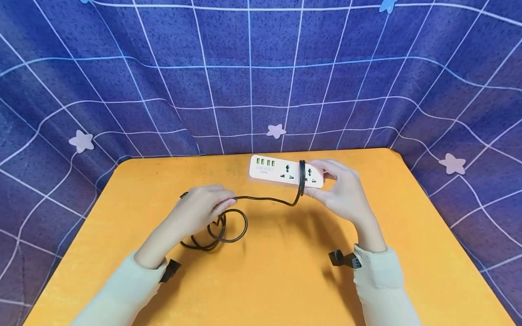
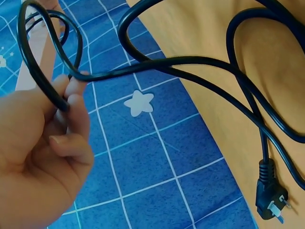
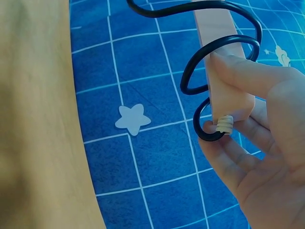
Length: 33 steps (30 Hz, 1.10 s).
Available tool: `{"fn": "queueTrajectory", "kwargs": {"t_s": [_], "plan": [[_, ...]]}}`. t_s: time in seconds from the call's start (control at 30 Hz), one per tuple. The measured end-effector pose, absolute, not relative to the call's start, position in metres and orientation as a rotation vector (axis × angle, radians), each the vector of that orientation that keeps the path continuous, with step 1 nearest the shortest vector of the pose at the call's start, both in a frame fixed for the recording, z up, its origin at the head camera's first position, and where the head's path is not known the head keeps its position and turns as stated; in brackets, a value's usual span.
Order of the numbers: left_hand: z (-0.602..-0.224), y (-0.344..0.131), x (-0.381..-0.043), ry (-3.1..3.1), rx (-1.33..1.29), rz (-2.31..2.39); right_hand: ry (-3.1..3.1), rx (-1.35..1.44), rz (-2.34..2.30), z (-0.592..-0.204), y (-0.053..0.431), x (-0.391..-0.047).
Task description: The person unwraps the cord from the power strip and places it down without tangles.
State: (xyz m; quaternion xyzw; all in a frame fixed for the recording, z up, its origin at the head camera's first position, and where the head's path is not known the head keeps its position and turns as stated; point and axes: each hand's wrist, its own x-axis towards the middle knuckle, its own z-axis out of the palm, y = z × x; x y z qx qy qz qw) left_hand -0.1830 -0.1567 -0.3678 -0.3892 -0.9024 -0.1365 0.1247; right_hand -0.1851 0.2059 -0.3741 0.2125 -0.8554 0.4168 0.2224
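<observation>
A white power strip (image 1: 277,171) with green USB ports and black sockets is held above the table by my right hand (image 1: 342,190). Thumb and fingers grip its right end, where the cord leaves the strip in the right wrist view. The black cord (image 1: 265,198) wraps around the strip near that end. From there it runs left to my left hand (image 1: 200,208), which pinches it between thumb and fingers. Loose loops of cord hang below the left hand. In the left wrist view the cord's black plug (image 2: 271,195) shows metal prongs.
The yellow-orange table (image 1: 261,280) lies under both hands. A blue curtain (image 1: 228,90) with white grid lines and stars surrounds its back and sides. Black camera mounts (image 1: 342,259) sit at the wrists by the pale sleeves (image 1: 379,276).
</observation>
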Motion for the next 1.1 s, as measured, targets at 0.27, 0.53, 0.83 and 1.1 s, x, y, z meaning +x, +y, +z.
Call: {"fn": "queueTrajectory", "kwargs": {"t_s": [0.27, 0.53, 0.83, 1.1], "plan": [[-0.368, -0.160, -0.179, -2.653, -1.286, -0.397, -2.362, 0.586, 1.162, -0.375, 0.207, -0.185], [-0.363, -0.163, -0.176, -2.713, -1.365, -0.478, -2.361, 0.584, 1.164, -0.374, 0.207, -0.186], [-0.356, -0.169, -0.172, -2.656, -1.389, -0.430, -2.358, 0.598, 1.160, -0.375, 0.206, -0.186], [-0.349, -0.173, -0.170, -2.645, -1.382, -0.415, -2.360, 0.599, 1.154, -0.375, 0.207, -0.187]]}}
